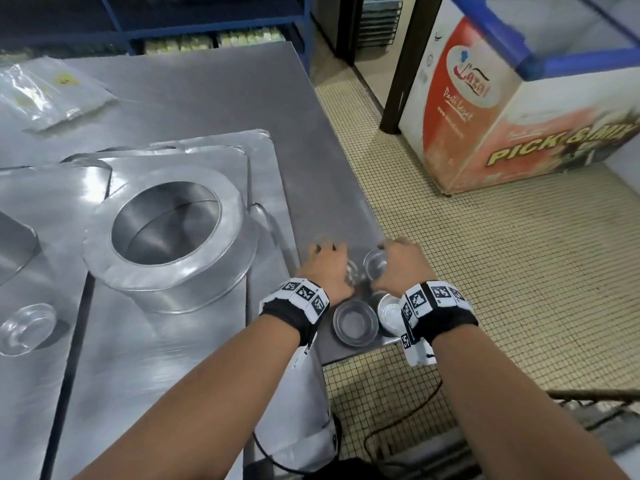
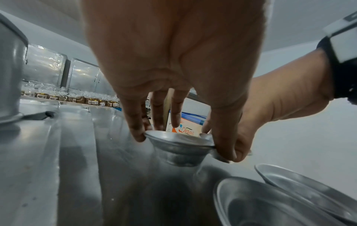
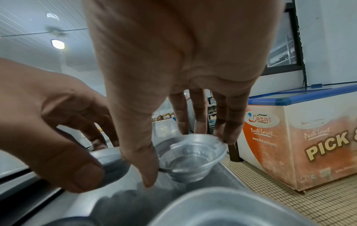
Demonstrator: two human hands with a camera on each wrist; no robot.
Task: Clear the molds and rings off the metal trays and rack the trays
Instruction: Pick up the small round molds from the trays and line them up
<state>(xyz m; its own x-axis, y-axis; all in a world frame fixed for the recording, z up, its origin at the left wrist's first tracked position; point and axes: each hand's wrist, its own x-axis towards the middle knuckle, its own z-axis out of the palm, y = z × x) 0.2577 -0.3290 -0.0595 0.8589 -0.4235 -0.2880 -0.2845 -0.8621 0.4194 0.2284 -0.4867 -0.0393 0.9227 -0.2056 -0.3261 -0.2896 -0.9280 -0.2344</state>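
Two small metal molds are gripped at the near right corner of the counter (image 1: 214, 98), one in each hand. The left hand (image 1: 329, 268) pinches the rim of its mold (image 2: 179, 146) between fingertips and thumb; from the head view that mold is almost wholly hidden under the knuckles. The right hand (image 1: 401, 265) curls its thumb and fingers round the rim of the second mold (image 3: 191, 157), just beside the first. Whether either mold touches the counter is hard to tell.

Two more molds (image 1: 355, 322) sit nearer the counter's edge; the right one (image 1: 391, 311) is partly covered by the right wristband. A large metal ring (image 1: 169, 240) stands on a tray (image 1: 145, 358) to the left, well apart from the hands. Further left, a clear mold (image 1: 27, 327) lies on another tray (image 1: 20, 393), cut off by the frame. A freezer (image 1: 519, 133) stands on the tiled floor beyond.
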